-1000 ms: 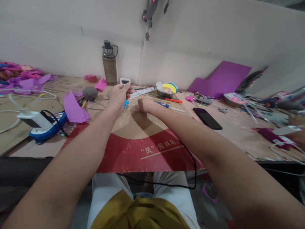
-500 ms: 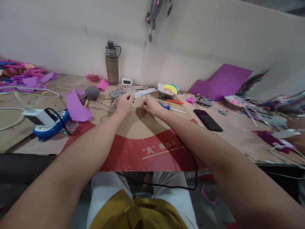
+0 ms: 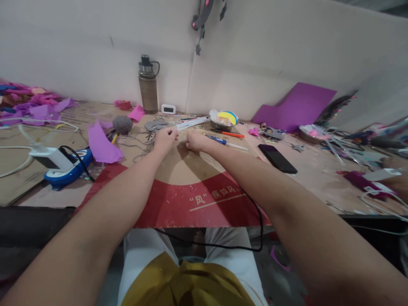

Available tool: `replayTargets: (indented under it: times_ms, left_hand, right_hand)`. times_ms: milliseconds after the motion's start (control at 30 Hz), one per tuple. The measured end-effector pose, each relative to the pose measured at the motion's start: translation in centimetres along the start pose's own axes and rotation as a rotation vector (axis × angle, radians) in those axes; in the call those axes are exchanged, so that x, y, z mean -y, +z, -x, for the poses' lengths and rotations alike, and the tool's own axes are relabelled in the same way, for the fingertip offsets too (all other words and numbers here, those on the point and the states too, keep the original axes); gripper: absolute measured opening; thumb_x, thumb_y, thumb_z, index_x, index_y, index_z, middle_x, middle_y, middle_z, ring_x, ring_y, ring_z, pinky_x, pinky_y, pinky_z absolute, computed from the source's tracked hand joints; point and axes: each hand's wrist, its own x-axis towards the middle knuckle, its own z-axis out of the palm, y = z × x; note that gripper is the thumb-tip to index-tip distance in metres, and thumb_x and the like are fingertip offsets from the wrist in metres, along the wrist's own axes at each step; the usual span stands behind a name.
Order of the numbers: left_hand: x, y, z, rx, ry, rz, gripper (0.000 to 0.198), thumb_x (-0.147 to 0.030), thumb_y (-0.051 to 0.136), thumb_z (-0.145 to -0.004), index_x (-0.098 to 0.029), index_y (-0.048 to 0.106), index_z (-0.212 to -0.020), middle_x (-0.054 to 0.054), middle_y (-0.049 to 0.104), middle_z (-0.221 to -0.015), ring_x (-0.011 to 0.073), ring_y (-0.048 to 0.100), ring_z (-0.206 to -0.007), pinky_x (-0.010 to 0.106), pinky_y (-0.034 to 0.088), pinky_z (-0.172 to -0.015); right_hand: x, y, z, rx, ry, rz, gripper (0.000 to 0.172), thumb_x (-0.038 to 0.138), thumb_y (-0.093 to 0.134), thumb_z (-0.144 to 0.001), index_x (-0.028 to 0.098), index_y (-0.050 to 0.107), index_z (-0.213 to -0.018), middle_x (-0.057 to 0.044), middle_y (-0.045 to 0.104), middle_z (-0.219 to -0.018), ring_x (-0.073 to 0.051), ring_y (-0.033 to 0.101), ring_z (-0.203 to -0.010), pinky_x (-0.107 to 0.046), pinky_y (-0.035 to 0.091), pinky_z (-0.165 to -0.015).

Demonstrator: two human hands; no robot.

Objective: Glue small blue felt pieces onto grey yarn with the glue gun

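My left hand (image 3: 165, 139) is over the middle of the work surface, its fingertips drawn together in a pinch. What they hold, if anything, is too small to make out. Close to its right, my right hand (image 3: 195, 141) is curled low over the brown cardboard (image 3: 178, 170), fingers closed and their tips mostly hidden. Loose grey yarn (image 3: 137, 144) trails beside my left wrist from a grey yarn ball (image 3: 123, 124). Grey felt pieces (image 3: 155, 125) and a bundle of white sticks (image 3: 193, 123) lie just beyond the hands. A blue-handled tool (image 3: 217, 139) rests right of my right hand.
At the left are a blue power strip (image 3: 68, 170) with a white charger and purple felt (image 3: 102, 142). A bottle (image 3: 148, 87) and small clock (image 3: 168, 109) stand behind. A metal bowl (image 3: 223, 123), orange pen (image 3: 233, 134) and phone (image 3: 277, 159) lie to the right. A black cable (image 3: 259, 221) hangs over the front edge.
My right hand has shifted slightly left, and both hands remain close together with fingers closed. The whole view has shifted a little; the things on the table look unmoved.
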Motion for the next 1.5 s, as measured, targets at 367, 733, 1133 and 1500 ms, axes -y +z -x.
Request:
replayTargets:
  times_ms: [367, 733, 1133, 1500]
  left_hand:
    - [-0.5, -0.3, 0.2, -0.012, -0.042, 0.060, 0.025, -0.033, 0.053, -0.081, -0.017, 0.063, -0.065, 0.005, 0.066, -0.065, 0.0141, 0.055, -0.054, 0.027, 0.042, -0.056]
    - [-0.4, -0.4, 0.2, 0.001, -0.033, 0.041, 0.025, -0.036, 0.052, -0.079, -0.017, 0.062, -0.065, 0.004, 0.065, -0.065, 0.0129, 0.052, -0.053, 0.025, 0.039, -0.054]
    - [0.0, -0.9, -0.1, -0.003, -0.066, 0.099, 0.027, -0.041, 0.052, -0.077, -0.017, 0.062, -0.070, 0.003, 0.064, -0.066, 0.0122, 0.051, -0.054, 0.024, 0.039, -0.054]
    - [0.2, -1.0, -0.2, -0.001, -0.100, 0.117, 0.027, -0.040, 0.051, -0.077, -0.017, 0.063, -0.072, 0.003, 0.065, -0.069, 0.0115, 0.052, -0.054, 0.023, 0.039, -0.055]
  right_hand:
    - [-1.4, 2.8, 2.1, -0.321, -0.147, -0.360, 0.045, -0.001, 0.041, -0.076, 0.007, 0.063, -0.113, -0.015, 0.064, -0.118, -0.019, 0.056, -0.112, -0.026, 0.040, -0.096]
    - [-0.2, 3.9, 7.7, -0.276, -0.287, -0.565, 0.050, 0.028, 0.037, -0.095, 0.008, 0.043, -0.140, -0.014, 0.039, -0.149, -0.021, 0.033, -0.140, -0.038, 0.026, -0.116]
    - [0.7, 2.8, 6.1, -0.306, -0.395, -0.575, 0.052, 0.038, 0.034, -0.097, 0.009, 0.040, -0.139, -0.018, 0.038, -0.148, -0.022, 0.035, -0.138, -0.036, 0.029, -0.113]
    - [1.9, 2.4, 10.5, -0.130, -0.609, -0.580, 0.064, 0.049, 0.036, -0.095, 0.005, 0.038, -0.142, -0.019, 0.033, -0.151, -0.024, 0.028, -0.142, -0.037, 0.024, -0.116]
